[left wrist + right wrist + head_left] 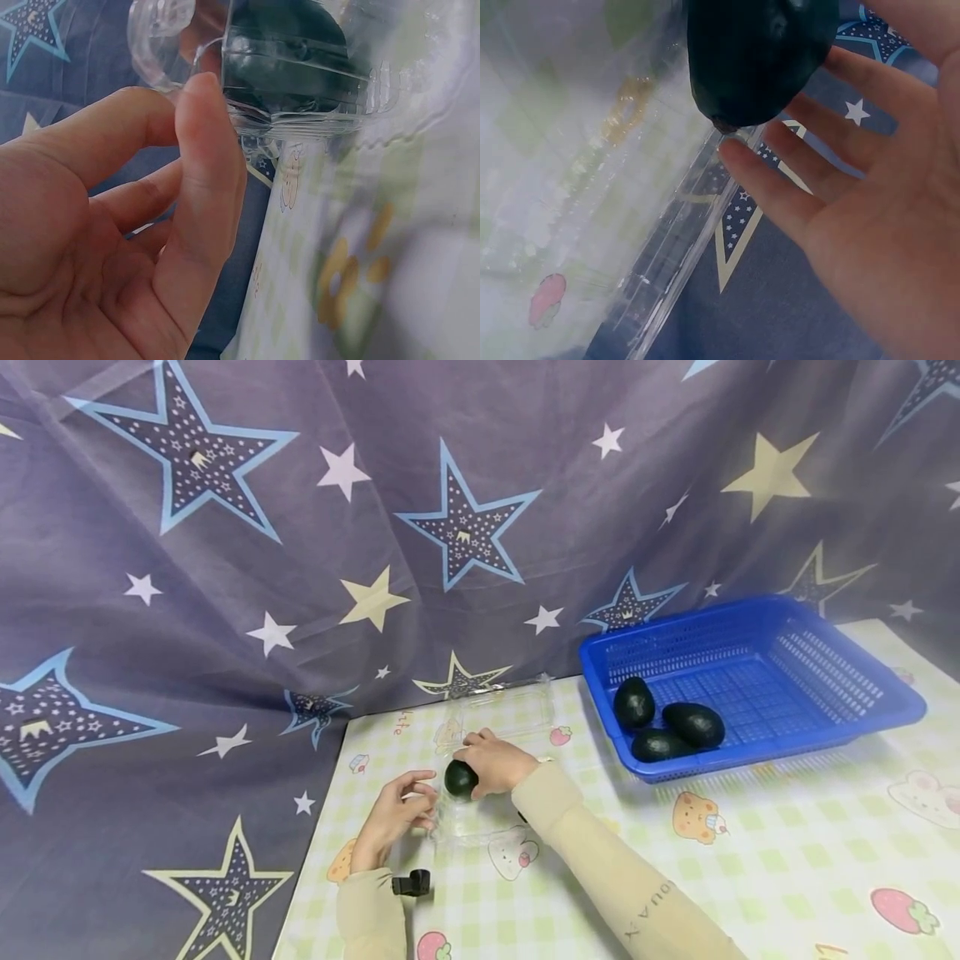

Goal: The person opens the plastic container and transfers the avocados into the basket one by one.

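Observation:
A dark green avocado (461,778) is in the grip of my right hand (495,765), over the near half of a clear plastic clamshell box (472,833). In the right wrist view, the fingers (802,127) lie along the avocado's side and its stem end points down. My left hand (400,814) is at the box's left edge with its fingers loosely bent. The left wrist view puts its fingertips (202,90) against the clear plastic wall (300,124). The box's lid (517,710) lies folded back toward the curtain.
A blue plastic basket (757,752) stands on the right, with three avocados (694,725) in its near left corner. A green checked cloth with cartoon prints (810,852) covers the table. Behind the table hangs a star-patterned curtain (315,552).

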### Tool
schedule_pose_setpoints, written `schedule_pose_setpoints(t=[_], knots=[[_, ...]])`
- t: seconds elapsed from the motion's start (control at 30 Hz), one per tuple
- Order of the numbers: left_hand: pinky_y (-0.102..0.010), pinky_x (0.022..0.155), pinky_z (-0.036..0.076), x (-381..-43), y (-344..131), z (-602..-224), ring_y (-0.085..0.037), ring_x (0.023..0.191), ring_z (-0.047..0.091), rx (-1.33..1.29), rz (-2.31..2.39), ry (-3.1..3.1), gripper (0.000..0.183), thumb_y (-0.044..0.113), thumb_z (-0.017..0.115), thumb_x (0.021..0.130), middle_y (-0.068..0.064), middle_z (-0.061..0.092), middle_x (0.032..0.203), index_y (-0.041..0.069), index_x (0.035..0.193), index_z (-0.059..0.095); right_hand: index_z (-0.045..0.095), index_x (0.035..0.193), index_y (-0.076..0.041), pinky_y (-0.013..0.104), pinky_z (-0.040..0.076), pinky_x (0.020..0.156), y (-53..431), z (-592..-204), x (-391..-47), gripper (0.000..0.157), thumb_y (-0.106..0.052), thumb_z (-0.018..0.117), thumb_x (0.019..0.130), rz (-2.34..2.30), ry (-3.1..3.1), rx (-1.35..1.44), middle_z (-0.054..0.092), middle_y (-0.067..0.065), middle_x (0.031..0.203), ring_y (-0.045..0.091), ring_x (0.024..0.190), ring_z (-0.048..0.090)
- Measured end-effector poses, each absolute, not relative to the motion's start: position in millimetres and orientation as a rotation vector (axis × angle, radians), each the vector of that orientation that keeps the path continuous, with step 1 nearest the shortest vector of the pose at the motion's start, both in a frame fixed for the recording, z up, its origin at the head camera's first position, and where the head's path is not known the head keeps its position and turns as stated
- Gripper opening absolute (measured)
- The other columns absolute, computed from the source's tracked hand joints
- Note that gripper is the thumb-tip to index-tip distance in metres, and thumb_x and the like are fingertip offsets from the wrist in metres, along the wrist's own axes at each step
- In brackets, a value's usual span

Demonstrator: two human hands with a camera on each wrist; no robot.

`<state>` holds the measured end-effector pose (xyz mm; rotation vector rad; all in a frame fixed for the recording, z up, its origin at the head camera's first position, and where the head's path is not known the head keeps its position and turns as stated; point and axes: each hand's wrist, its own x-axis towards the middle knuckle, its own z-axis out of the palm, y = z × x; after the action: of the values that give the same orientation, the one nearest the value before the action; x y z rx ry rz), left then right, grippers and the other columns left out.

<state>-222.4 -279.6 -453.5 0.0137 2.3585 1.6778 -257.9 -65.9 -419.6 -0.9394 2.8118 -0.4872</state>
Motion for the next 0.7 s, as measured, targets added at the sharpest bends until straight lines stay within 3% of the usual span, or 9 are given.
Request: schedule_pose_setpoints(t=[0.2, 0.5, 0.7], knots=[[-0.032, 0.059, 0.062, -221.2, -276.9, -453.6, -0.020, 0.067, 0.063, -0.017, 1.672, 2.375, 0.048, -0.002, 0.061, 0.089, -0.015, 0.060, 0.102, -0.001, 0.137, 0.054, 0.059, 0.136, -0.012, 0.036, 0.054, 0.097, -75.7, -422.0, -254.4, 0.072, -0.028, 0.090, 0.072, -0.326, 2.867, -0.834, 0.046, 0.010, 0.143, 0.025, 0.124, 0.044], [-0.030, 0.057, 0.061, -222.3, -275.1, -453.8, -0.023, 0.070, 0.064, -0.030, 1.673, 2.388, 0.048, -0.004, 0.061, 0.088, -0.015, 0.060, 0.102, -0.001, 0.136, 0.055, 0.070, 0.118, -0.015, 0.033, 0.056, 0.087, -74.3, -421.7, -255.8, 0.055, -0.034, 0.089, 0.071, -0.249, 2.941, -0.865, 0.051, 0.006, 0.133, 0.021, 0.114, 0.046], [-0.031, 0.056, 0.061, -221.0, -275.1, -452.9, -0.022, 0.069, 0.063, -0.037, 1.672, 2.395, 0.048, -0.003, 0.062, 0.088, -0.015, 0.060, 0.102, 0.000, 0.135, 0.056, 0.071, 0.117, -0.014, 0.034, 0.055, 0.088, -70.2, -419.7, -256.8, 0.053, -0.035, 0.088, 0.072, -0.300, 2.944, -0.902, 0.055, 0.005, 0.130, 0.020, 0.112, 0.050]])
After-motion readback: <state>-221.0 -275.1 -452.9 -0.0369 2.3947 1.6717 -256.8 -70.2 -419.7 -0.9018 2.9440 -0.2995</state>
